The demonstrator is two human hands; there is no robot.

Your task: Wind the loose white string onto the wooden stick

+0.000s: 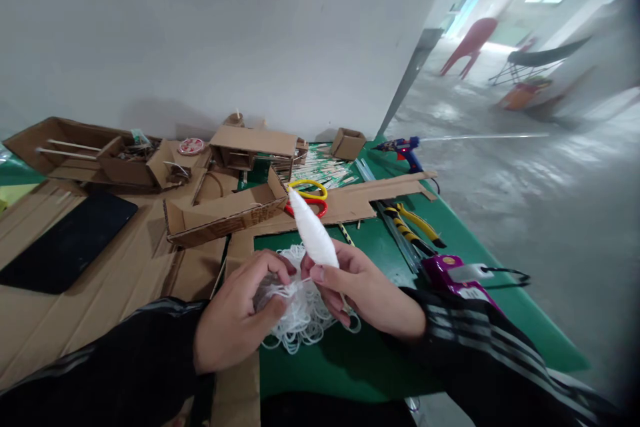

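Note:
My right hand (357, 280) is closed around the lower end of a white spindle-shaped bundle of wound string (315, 233), its narrow tip pointing up and away from me. My left hand (245, 307) is closed with thumb and fingers on strands of white string, just left of the bundle. Below and between both hands a loose tangled heap of white string (295, 330) lies on the green table. A strand seems to run from the left fingers to the right hand. The right hand partly hides the bundle's lower end.
Behind the hands lie scissors (317, 201) with yellow and red handles, a cardboard tray (230, 219) and cardboard strips. Pliers (413, 225), a purple device (457, 277) and a glue gun (404, 150) are on the right. A black tablet-like slab (67, 240) rests on cardboard at left.

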